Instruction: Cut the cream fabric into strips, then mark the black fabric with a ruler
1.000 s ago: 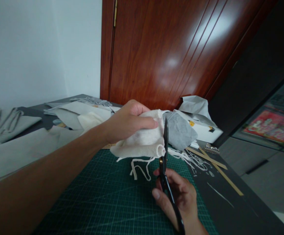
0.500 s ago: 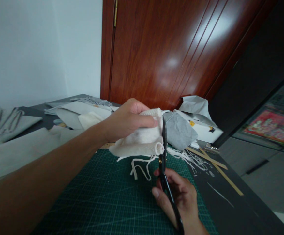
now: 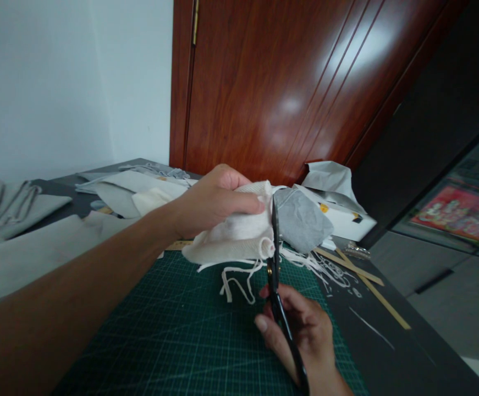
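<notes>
My left hand [image 3: 223, 198] is closed on a piece of white fabric [image 3: 233, 242], thumb on top, holding it above the green cutting mat [image 3: 181, 330]. The fabric's lower edge is curled into a roll. Black scissors [image 3: 276, 275] stand upright along the fabric's right edge, blades pointing away from me. My right hand [image 3: 301, 335] has its fingers round the scissor handles. Whether the blades are parted is hard to tell. White strips [image 3: 239, 280] lie on the mat just below the fabric.
Gray and white cloths [image 3: 20, 209] lie at the left. A gray cloth piece [image 3: 303, 220] and a white box [image 3: 346, 220] are behind the scissors. Wooden rulers [image 3: 383, 302] and a tangle of white cords [image 3: 325, 267] lie right of the mat.
The fabric and the scissor blades have shifted very slightly to the left. Both hands keep their holds.
</notes>
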The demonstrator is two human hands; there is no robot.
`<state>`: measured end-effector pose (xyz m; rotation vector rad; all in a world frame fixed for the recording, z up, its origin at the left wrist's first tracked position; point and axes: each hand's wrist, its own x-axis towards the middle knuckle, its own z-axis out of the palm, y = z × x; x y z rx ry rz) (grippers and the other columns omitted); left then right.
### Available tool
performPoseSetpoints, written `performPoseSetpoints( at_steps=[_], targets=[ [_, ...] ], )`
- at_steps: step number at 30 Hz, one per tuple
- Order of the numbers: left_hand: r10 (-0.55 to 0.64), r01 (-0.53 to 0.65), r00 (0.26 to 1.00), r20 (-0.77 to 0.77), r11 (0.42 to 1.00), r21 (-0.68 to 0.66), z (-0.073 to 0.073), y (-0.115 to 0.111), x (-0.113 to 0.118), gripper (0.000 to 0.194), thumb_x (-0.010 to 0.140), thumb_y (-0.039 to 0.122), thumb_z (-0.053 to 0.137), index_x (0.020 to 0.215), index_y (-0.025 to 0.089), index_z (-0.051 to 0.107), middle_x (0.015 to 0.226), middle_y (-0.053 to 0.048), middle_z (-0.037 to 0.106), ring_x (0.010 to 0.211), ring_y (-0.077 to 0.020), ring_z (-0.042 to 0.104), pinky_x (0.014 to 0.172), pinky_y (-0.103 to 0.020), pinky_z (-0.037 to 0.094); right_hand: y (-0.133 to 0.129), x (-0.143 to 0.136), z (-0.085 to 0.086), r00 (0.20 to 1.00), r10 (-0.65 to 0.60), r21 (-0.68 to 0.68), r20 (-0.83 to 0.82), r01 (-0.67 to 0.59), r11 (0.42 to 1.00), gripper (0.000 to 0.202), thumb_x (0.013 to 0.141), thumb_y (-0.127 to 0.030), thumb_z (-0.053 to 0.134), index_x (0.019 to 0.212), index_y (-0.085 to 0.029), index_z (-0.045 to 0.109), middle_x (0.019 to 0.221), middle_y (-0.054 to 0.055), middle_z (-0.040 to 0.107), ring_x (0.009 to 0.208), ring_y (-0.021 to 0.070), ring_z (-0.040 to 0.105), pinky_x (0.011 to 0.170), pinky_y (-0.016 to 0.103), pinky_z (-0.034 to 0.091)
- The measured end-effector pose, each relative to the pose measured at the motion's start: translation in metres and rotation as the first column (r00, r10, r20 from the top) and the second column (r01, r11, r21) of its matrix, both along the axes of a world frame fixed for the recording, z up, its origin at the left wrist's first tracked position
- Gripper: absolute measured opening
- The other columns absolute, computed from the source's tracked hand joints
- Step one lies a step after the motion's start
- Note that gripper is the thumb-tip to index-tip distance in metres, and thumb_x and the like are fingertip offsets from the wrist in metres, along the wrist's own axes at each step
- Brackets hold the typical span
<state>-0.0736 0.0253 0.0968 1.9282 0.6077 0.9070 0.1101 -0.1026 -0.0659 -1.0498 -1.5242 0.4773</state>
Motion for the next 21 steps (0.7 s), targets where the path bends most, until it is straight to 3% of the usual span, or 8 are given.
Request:
performPoseSetpoints(
  at_steps=[15,19,21],
  targets=[
    [-0.037,0.036,0.999,-0.021,0.998,-0.052,-0.0002,0.0019,-0.0035,0.020,0.072,0.031,0.069,0.059,0.017,0.064,0.053,0.000,0.059,0.043,-0.0095,0.051,0.039,-0.022,0.024,0.0009,-0.0021,0.0043,0.995,-0.040,0.063,0.089,0.034,0.997,0.020,0.082,-0.030,0.079,0.100,-0.027,0.071,0.057,-0.008,0.052,0.041,0.0085,0.044,0.036,0.019,0.035],
    [-0.108,0.113,0.992,0.058,0.990,-0.089,0.0005,0.0012,-0.0029,0.008,0.072,0.023,0.072,0.073,0.018,0.066,0.067,0.000,0.068,0.052,-0.0111,0.059,0.044,-0.020,0.036,0.0008,-0.0011,0.0037,0.997,-0.047,0.024,0.067,0.045,0.999,0.021,0.083,-0.031,0.079,0.102,-0.027,0.071,0.056,-0.008,0.053,0.039,0.0093,0.047,0.035,0.019,0.037],
    [-0.105,0.120,0.983,0.149,0.988,-0.096,0.0003,0.0010,-0.0011,0.015,0.070,0.018,0.074,0.080,0.019,0.064,0.072,0.001,0.070,0.058,-0.0126,0.064,0.048,-0.020,0.041,0.0012,0.0003,0.0040,0.997,-0.049,0.021,0.061,0.048,0.999,0.021,0.082,-0.030,0.079,0.102,-0.027,0.071,0.057,-0.007,0.055,0.039,0.0097,0.050,0.035,0.019,0.039]
  ],
)
